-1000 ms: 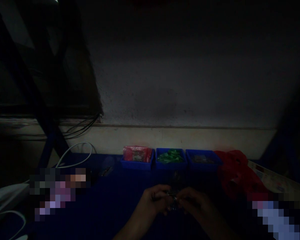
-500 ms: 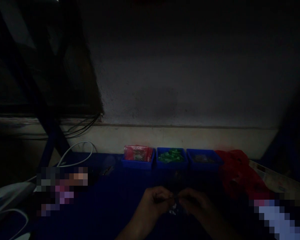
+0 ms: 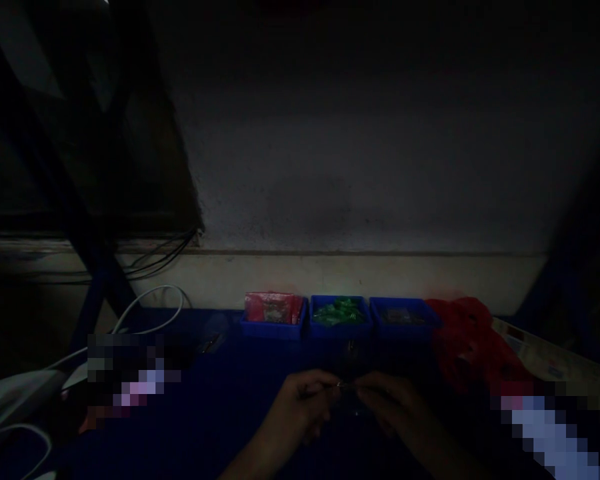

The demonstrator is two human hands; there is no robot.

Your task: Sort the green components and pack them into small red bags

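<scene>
Slightly further apart than in the earlier frame, the left hand (image 3: 305, 403) and right hand (image 3: 397, 403) face each other over a blue table (image 3: 220, 413); the left is nearly closed, thumb and forefinger pinching a small shiny piece (image 3: 340, 385); the right curls at its other side, its grip too dark to tell; the piece sits between the 2; beyond stand 3 blue trays (image 3: 339, 330).

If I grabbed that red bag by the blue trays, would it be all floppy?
Probably floppy: the red bag lies in loose, rumpled folds. It may be light for its size, since it looks thin, though it's too dark to tell whether anything is inside. It likely wouldn't roll, because it sprawls unevenly beside the right-hand blue tray.
</scene>
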